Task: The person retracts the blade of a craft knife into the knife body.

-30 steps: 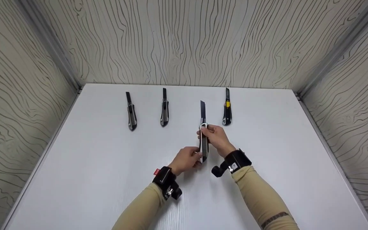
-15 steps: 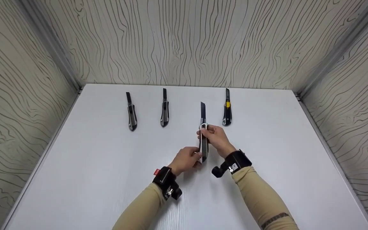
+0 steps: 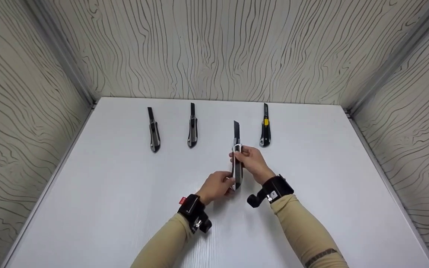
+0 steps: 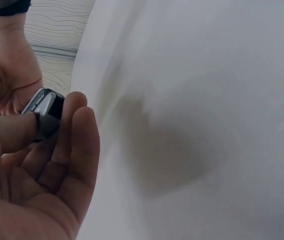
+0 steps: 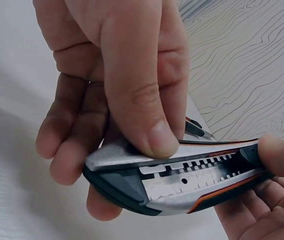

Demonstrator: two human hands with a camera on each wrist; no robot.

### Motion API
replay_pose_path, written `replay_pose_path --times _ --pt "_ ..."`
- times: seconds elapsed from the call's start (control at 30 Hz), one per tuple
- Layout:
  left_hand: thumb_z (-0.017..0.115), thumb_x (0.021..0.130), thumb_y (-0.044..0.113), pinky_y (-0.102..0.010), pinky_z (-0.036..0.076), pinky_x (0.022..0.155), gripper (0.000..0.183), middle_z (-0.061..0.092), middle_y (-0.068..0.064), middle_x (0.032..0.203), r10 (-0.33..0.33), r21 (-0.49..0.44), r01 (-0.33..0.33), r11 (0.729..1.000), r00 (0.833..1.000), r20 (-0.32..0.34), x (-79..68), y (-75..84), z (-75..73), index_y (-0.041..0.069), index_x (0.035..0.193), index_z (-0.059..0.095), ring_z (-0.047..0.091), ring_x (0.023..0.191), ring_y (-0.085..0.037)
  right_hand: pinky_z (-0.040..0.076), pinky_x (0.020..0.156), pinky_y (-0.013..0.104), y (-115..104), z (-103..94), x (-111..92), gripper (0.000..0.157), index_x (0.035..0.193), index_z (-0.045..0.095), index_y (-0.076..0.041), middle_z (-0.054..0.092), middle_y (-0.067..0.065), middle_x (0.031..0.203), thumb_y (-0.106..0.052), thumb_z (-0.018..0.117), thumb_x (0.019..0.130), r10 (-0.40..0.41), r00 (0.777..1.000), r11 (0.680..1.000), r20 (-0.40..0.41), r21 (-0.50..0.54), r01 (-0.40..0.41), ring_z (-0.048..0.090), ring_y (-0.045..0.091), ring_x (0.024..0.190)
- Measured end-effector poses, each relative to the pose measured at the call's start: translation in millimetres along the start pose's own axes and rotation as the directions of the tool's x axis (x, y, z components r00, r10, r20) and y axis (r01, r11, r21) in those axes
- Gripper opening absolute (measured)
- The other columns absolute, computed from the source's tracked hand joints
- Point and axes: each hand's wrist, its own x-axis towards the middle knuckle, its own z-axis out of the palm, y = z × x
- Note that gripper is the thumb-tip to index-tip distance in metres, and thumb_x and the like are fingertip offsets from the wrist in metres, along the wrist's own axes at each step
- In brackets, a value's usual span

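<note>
A utility knife [image 3: 238, 171] with a silver and dark handle is held above the table, its dark blade [image 3: 236, 130] extended and pointing away. My right hand [image 3: 254, 162] grips the front of the handle, thumb on the dark slider [image 5: 250, 156]. Around the tail end, my left hand [image 3: 216, 185] pinches the handle between thumb and fingers. Toothed slots and orange trim show along the handle in the right wrist view. Mostly the dark tail end of the knife [image 4: 52, 107] appears in the left wrist view; fingers hide the rest.
Two grey and black utility knives [image 3: 154, 136] lie at the back left, blades out and pointing away. A black utility knife [image 3: 265, 132] with a yellow slider lies at the back right. The white table [image 3: 106, 197] is enclosed by wood-patterned walls [image 3: 214, 48].
The blade tip of the held knife has drawn slightly back toward the handle, and my right thumb has slid a little rearward with it. My left hand has stayed put.
</note>
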Motion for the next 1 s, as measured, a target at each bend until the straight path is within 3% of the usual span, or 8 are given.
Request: replay_pose_path --times 0.23,0.33,0.5,0.77,1.0 --pt "0.053 0.098 0.018 -0.027 0.055 0.06 0.023 0.072 -0.015 0.085 -0.006 -0.048 0.007 0.999 1.0 0.006 -3.6 -1.2 2.0 0.001 0.108 0.067 0.069 0.071 -0.024 0.055 0.083 0.024 -1 -1.5 0 0.03 0.126 0.054 0.007 0.071 0.014 0.111 -0.009 0.052 0.1 -0.008 1.0 1.0 0.013 0.019 0.008 0.068 0.011 0.09" --pt "0.052 0.1 0.019 -0.035 0.059 0.067 0.024 0.071 -0.02 0.091 -0.021 -0.126 0.024 0.992 1.0 0.019 -6.3 -3.1 4.5 0.0 0.106 0.066 0.07 0.08 -0.032 0.055 0.085 0.025 -4 -1.9 0 0.032 0.128 0.052 0.009 0.069 0.019 0.115 -0.008 0.05 0.101 -0.02 1.0 0.999 0.021 0.036 0.02 0.068 0.012 0.091" --pt "0.049 0.102 0.016 -0.047 0.059 0.076 0.025 0.071 -0.023 0.098 -0.028 -0.247 0.025 0.969 1.0 -0.008 -8.9 -3.0 7.6 -0.003 0.106 0.066 0.069 0.089 -0.041 0.055 0.086 0.026 -5 -2.6 1 0.036 0.131 0.049 0.009 0.069 0.013 0.111 -0.012 0.05 0.101 -0.031 0.999 0.998 0.031 0.063 0.029 0.067 0.011 0.091" --pt "0.046 0.102 0.009 -0.05 0.058 0.078 0.026 0.07 -0.027 0.101 0.01 -0.248 -0.02 0.968 0.999 -0.042 -24.7 26.0 0.6 -0.009 0.112 0.062 0.068 0.091 -0.042 0.057 0.086 0.03 -2 -3.4 -2 0.044 0.127 0.055 0.005 0.07 0.01 0.107 -0.03 0.049 0.103 0.01 0.998 0.993 0.06 0.116 -0.017 0.069 0.016 0.093" --pt "0.046 0.102 0.009 -0.048 0.059 0.078 0.026 0.07 -0.027 0.101 0.004 -0.224 -0.011 0.975 0.999 -0.032 -21.3 20.5 2.8 -0.008 0.111 0.063 0.068 0.091 -0.042 0.059 0.083 0.03 1 -1.5 -3 0.047 0.125 0.057 0.008 0.071 0.011 0.103 -0.033 0.051 0.101 0.018 0.999 0.992 0.029 0.125 -0.022 0.071 0.015 0.088"
